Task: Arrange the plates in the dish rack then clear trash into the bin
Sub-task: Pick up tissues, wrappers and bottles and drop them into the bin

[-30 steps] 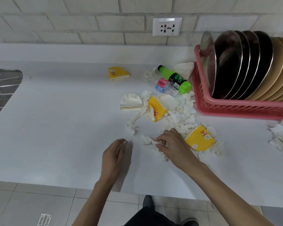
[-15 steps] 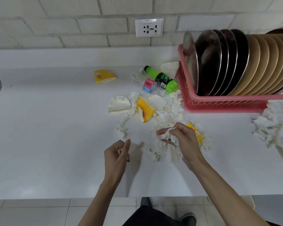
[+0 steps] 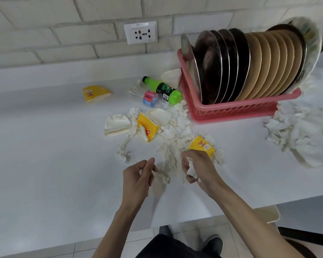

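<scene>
Two grips hang over the table (image 3: 45,164): our left grip (image 3: 137,176) pinches a tissue scrap (image 3: 141,171), our right grip (image 3: 199,170) clutches a tissue wad (image 3: 191,172) beside a yellow cup (image 3: 202,146); plates (image 3: 259,66) stand on edge in the rack (image 3: 231,110), far right.

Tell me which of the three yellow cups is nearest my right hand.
The rightmost yellow cup, lying just beyond the right hand. The middle yellow cup sits further left among tissues; the lone yellow cup lies near the wall.
</scene>
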`<state>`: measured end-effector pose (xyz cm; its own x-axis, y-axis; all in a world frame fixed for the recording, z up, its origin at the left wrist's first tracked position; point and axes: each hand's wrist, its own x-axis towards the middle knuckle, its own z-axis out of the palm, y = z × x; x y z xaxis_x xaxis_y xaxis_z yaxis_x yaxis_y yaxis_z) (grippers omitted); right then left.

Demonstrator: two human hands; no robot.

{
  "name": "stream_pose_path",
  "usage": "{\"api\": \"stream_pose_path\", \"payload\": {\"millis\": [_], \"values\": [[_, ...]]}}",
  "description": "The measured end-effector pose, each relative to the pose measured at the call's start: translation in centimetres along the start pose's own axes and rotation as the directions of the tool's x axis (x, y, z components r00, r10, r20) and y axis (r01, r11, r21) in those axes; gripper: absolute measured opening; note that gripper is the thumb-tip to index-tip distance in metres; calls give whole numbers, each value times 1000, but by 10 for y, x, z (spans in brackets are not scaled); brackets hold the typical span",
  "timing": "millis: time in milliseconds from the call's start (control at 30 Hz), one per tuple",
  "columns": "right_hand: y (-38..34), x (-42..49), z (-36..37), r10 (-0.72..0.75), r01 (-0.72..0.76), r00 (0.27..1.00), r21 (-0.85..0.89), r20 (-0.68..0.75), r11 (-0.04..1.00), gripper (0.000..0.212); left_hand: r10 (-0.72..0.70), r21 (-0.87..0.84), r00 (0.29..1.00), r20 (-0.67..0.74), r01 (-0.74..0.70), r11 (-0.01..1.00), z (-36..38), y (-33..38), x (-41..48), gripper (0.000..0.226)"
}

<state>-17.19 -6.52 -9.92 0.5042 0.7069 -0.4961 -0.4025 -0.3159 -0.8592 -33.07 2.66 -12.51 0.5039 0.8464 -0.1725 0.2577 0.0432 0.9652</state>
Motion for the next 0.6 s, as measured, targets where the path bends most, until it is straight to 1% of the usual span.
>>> {"api": "stream_pose_path", "payload": {"millis": [67,133,167,200,233,333,433,467,500,567,600], "values": [[0,-1,-3,103,-106,994,104,31,989,28,24,11,999,27,-24,1000,4,0,0,47],[0,-3,-6,147,-153,988,130,51,980,35,50,31,998,48,-51,998,9,0,0,52],[1,-4,-9,141,-146,989,120,47,982,41,61,44,997,55,-64,997,12,-1,1,55],[0,-6,-11,115,-119,993,103,40,988,44,70,54,996,61,-74,996,15,0,1,58],[0,-8,-13,73,-76,997,80,34,994,41,74,61,995,68,-78,995,18,1,0,60],[0,-17,-25,-42,43,999,-32,31,999,20,79,57,990,113,-86,995,31,5,0,64],[3,-28,-44,-100,101,995,-84,8,991,13,97,17,978,183,-102,995,51,13,-1,60],[3,-33,-52,-109,107,994,-96,-13,990,19,108,5,972,209,-112,994,58,17,-1,59],[4,-37,-60,-102,96,994,-111,-44,989,30,120,4,965,233,-124,992,67,20,-1,59],[5,-46,-78,-49,38,993,-104,-107,994,54,133,16,949,287,-144,989,86,26,-2,53],[6,-50,-88,-20,10,991,-75,-132,997,60,136,14,937,321,-148,989,97,28,-2,47]]}}
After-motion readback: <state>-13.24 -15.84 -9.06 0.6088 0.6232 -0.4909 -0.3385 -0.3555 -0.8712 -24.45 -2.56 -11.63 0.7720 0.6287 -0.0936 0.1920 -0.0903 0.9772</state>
